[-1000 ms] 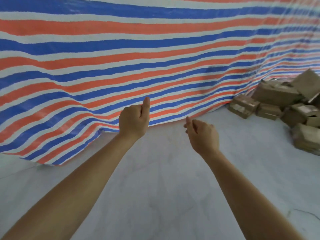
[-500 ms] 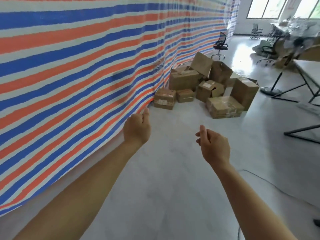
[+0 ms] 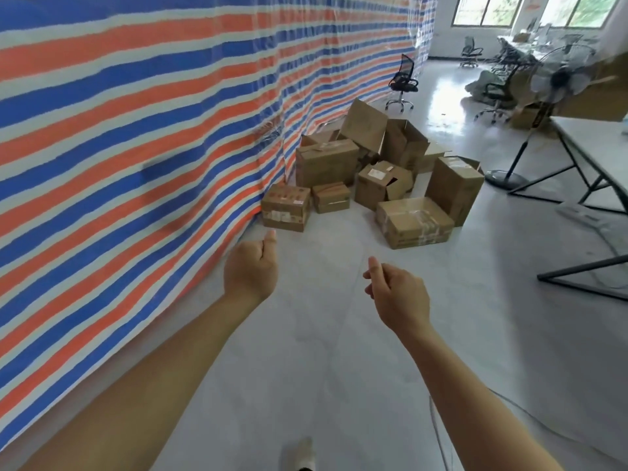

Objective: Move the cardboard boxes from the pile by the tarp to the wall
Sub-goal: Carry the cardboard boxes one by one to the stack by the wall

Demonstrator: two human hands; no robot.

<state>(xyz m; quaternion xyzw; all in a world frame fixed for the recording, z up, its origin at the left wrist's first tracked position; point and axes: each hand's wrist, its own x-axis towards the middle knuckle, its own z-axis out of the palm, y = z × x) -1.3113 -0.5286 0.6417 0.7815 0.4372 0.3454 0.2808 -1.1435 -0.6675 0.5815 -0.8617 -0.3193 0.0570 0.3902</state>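
Both hands are up w/ nothing in them: left hand (image 3: 250, 270) curled loose, thumb up; right hand (image 3: 397, 294) half curled, fingers bent in. Boxes (image 3: 370, 185) sit in a pile on the floor ahead, right by the tarp (image 3: 136, 130), well apart from the hands. Some boxes lean or gape open, so pulling a low one could tip the rest. A thin cord (image 3: 438, 433) lies on the floor near the right arm & could trip a foot.

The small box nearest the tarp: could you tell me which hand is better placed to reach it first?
Left, probably. The left hand is directly in line with the small box; the right hand sits farther right.
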